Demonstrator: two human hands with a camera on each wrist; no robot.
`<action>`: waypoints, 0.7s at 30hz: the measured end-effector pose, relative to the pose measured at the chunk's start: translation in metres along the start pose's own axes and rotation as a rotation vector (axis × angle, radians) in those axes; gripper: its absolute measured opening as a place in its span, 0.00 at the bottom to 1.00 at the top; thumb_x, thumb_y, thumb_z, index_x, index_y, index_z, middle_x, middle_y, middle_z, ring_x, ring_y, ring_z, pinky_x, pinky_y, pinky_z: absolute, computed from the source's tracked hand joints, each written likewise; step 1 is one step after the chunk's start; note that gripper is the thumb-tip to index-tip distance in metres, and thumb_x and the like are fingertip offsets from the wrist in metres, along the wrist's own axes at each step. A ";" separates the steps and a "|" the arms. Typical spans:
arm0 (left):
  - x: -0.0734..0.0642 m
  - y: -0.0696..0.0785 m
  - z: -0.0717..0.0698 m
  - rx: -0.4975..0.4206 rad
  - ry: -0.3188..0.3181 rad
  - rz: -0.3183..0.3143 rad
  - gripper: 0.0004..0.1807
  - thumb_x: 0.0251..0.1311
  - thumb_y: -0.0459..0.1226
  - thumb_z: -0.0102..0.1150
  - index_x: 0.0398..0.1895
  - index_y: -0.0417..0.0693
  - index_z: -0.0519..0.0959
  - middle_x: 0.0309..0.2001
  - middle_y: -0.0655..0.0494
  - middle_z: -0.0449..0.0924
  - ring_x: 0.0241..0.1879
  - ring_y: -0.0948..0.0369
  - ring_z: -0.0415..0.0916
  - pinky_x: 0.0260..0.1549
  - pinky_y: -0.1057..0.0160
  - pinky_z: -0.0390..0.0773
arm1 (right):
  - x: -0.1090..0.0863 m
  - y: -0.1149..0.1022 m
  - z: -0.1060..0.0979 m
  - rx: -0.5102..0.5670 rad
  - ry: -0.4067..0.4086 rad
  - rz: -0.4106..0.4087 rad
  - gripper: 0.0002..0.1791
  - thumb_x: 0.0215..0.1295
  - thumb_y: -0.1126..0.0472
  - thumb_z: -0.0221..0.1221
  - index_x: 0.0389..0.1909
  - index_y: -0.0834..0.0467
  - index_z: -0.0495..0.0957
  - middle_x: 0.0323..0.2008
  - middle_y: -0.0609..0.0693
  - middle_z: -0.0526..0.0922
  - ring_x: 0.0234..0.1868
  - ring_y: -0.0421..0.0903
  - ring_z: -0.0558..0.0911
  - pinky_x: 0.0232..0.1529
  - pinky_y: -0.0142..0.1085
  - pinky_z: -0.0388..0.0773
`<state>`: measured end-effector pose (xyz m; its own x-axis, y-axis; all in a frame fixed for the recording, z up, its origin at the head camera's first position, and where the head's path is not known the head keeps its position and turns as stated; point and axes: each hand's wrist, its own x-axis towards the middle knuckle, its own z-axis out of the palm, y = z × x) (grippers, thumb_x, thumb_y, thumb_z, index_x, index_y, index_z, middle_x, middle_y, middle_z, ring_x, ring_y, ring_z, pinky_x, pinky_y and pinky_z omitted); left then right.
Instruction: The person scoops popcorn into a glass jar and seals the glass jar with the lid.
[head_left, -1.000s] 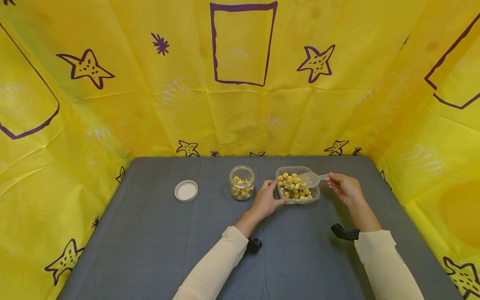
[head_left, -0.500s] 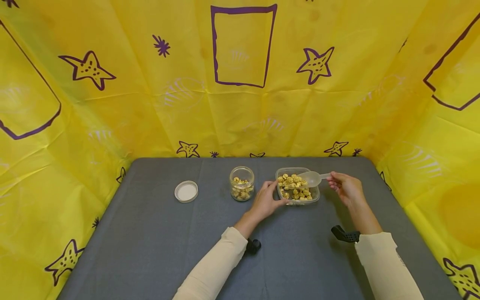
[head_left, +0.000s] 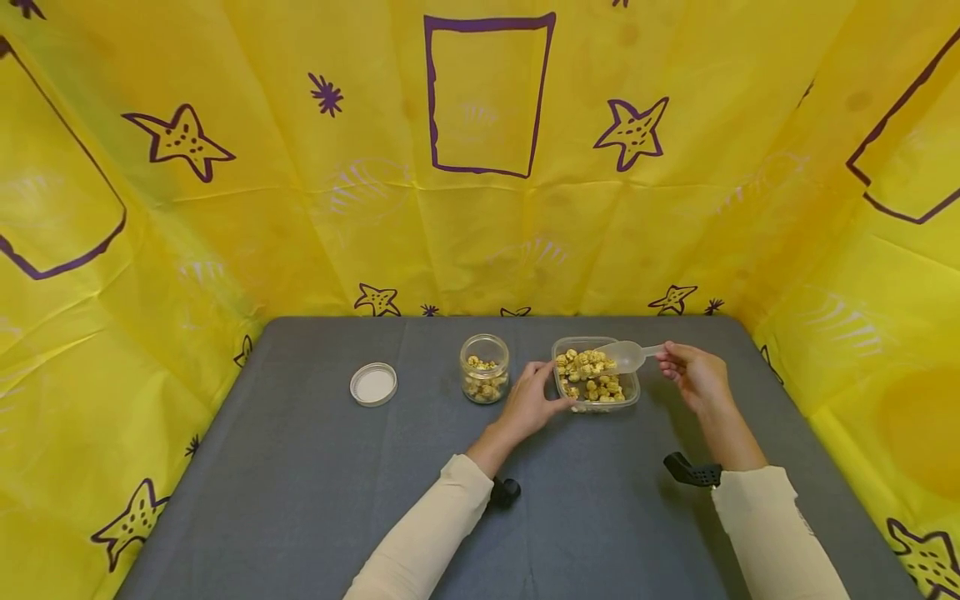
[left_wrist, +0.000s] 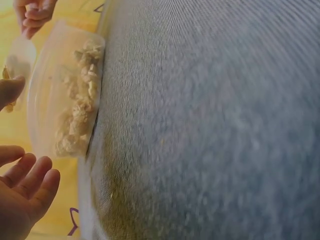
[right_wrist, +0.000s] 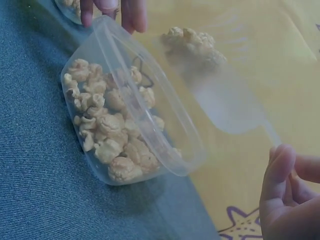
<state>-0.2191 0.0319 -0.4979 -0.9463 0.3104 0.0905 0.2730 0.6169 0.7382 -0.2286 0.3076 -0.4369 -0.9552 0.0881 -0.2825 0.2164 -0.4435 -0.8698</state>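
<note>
Two bare hands are working at a clear, open-topped plastic container (left_wrist: 47,100), which is sitting toward the far right part of the grey-covered table (head_left: 300,467). The left hand (head_left: 530,402) is gripping the container's near left corner, its thumb lying at the near rim and its fingers reaching round the left side; in the left wrist view these fingers are showing slightly spread. The right hand (head_left: 693,377) is pinching the handle end of a translucent scoop (head_left: 628,357) between thumb and fingertips, the other fingers curling in loosely below. The scoop is hanging just above the container, its bowl reaching over the right rim and carrying a heap of popcorn (right_wrist: 195,47); more popcorn is lying loose inside the container. From where I am standing, a glass jar (head_left: 462,358), partly filled with popcorn and uncovered, is standing upright near the left hand. A round white lid (head_left: 373,385) is lying flat farther left, apart from the jar. Pale sleeves (head_left: 427,529) are covering the forearms, and a yellow backdrop (head_left: 285,125) patterned with purple starfish is rising behind.
</note>
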 end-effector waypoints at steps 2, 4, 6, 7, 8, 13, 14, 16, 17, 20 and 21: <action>-0.001 0.000 -0.002 0.006 0.004 0.004 0.41 0.58 0.50 0.67 0.72 0.45 0.64 0.63 0.47 0.68 0.57 0.51 0.73 0.53 0.52 0.75 | -0.002 -0.001 0.000 0.001 0.000 -0.004 0.17 0.70 0.67 0.54 0.22 0.58 0.85 0.20 0.48 0.86 0.19 0.40 0.81 0.27 0.28 0.80; -0.002 0.000 -0.004 0.018 0.007 0.007 0.41 0.58 0.51 0.66 0.72 0.46 0.64 0.64 0.47 0.68 0.57 0.51 0.73 0.53 0.52 0.75 | -0.003 -0.003 0.000 0.004 -0.005 -0.010 0.16 0.70 0.67 0.55 0.22 0.58 0.85 0.20 0.48 0.86 0.19 0.40 0.81 0.27 0.28 0.80; -0.002 0.001 -0.006 0.020 0.013 0.009 0.41 0.58 0.50 0.67 0.72 0.46 0.64 0.64 0.47 0.68 0.58 0.51 0.73 0.54 0.52 0.75 | -0.004 -0.003 0.001 0.002 -0.007 -0.012 0.17 0.70 0.67 0.54 0.22 0.58 0.85 0.20 0.48 0.86 0.19 0.40 0.81 0.26 0.27 0.80; -0.002 0.001 -0.007 0.022 0.015 0.008 0.41 0.58 0.50 0.67 0.72 0.46 0.64 0.64 0.47 0.67 0.58 0.51 0.73 0.54 0.51 0.75 | -0.004 -0.004 0.001 0.004 -0.008 -0.013 0.17 0.70 0.67 0.54 0.22 0.58 0.85 0.20 0.48 0.86 0.19 0.40 0.81 0.26 0.27 0.80; -0.002 0.001 -0.008 0.024 0.017 0.007 0.41 0.58 0.49 0.67 0.72 0.46 0.64 0.64 0.47 0.67 0.58 0.51 0.73 0.55 0.51 0.75 | -0.004 -0.004 0.002 0.004 -0.008 -0.014 0.17 0.70 0.67 0.53 0.22 0.58 0.85 0.20 0.48 0.86 0.19 0.40 0.81 0.26 0.27 0.80; -0.003 0.003 -0.011 0.017 0.029 0.005 0.40 0.58 0.47 0.67 0.71 0.46 0.64 0.65 0.47 0.67 0.60 0.49 0.72 0.56 0.50 0.74 | -0.004 -0.005 0.005 0.016 0.004 -0.022 0.17 0.70 0.67 0.55 0.22 0.59 0.85 0.20 0.48 0.86 0.19 0.40 0.81 0.26 0.27 0.80; -0.003 0.004 -0.012 0.017 0.031 0.007 0.39 0.58 0.47 0.67 0.71 0.46 0.65 0.65 0.47 0.67 0.60 0.49 0.72 0.56 0.49 0.74 | -0.004 -0.005 0.005 0.022 0.004 -0.024 0.16 0.69 0.67 0.55 0.22 0.59 0.85 0.19 0.48 0.86 0.19 0.40 0.81 0.26 0.28 0.80; -0.003 0.004 -0.014 0.016 0.036 0.011 0.39 0.58 0.46 0.68 0.71 0.46 0.65 0.64 0.47 0.67 0.60 0.49 0.72 0.57 0.50 0.74 | -0.004 -0.006 0.006 0.032 0.000 -0.031 0.15 0.69 0.67 0.56 0.22 0.59 0.85 0.19 0.48 0.86 0.19 0.40 0.80 0.25 0.28 0.80; -0.003 0.005 -0.014 0.016 0.040 0.014 0.39 0.58 0.46 0.67 0.71 0.46 0.65 0.64 0.47 0.67 0.60 0.49 0.72 0.57 0.50 0.74 | -0.004 -0.006 0.006 0.038 -0.004 -0.033 0.15 0.68 0.67 0.56 0.23 0.60 0.85 0.19 0.49 0.86 0.19 0.40 0.81 0.25 0.28 0.80; -0.003 0.005 -0.017 0.016 0.046 0.019 0.39 0.58 0.47 0.67 0.71 0.45 0.65 0.64 0.47 0.67 0.61 0.50 0.72 0.58 0.51 0.74 | -0.005 -0.007 0.008 0.051 -0.014 -0.038 0.14 0.68 0.67 0.57 0.23 0.60 0.85 0.19 0.49 0.86 0.18 0.41 0.80 0.25 0.28 0.80; -0.003 0.006 -0.018 0.019 0.048 0.020 0.39 0.58 0.47 0.67 0.71 0.45 0.65 0.64 0.47 0.67 0.61 0.50 0.71 0.58 0.51 0.74 | -0.006 -0.008 0.008 0.051 -0.016 -0.039 0.14 0.68 0.67 0.57 0.23 0.60 0.85 0.19 0.49 0.86 0.18 0.41 0.80 0.25 0.28 0.80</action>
<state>-0.2181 0.0216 -0.4821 -0.9478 0.2877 0.1373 0.2943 0.6245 0.7234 -0.2264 0.3032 -0.4254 -0.9659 0.0926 -0.2417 0.1682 -0.4852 -0.8581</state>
